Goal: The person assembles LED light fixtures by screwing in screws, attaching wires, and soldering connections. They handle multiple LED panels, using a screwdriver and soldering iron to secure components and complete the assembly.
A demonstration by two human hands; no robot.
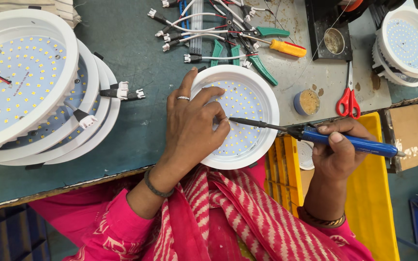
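Note:
A round white lamp housing (pixel 262 92) with a board of small yellow LED chips lies at the near edge of the green table. My left hand (pixel 192 128) rests on its left side, thumb and forefinger pinched together over the board; what they pinch is too small to tell. My right hand (pixel 337 150) holds a blue-handled soldering iron (pixel 349 141), whose dark tip reaches left to the board right at my left fingertips.
A stack of larger white LED housings (pixel 35 92) fills the left. Behind lie wired connectors (pixel 189 36), green pliers (pixel 264 70), a yellow screwdriver (pixel 286 47), red scissors (pixel 348 101), a flux tin (pixel 308 101) and more housings (pixel 405 43). A yellow crate (pixel 373 193) stands at right.

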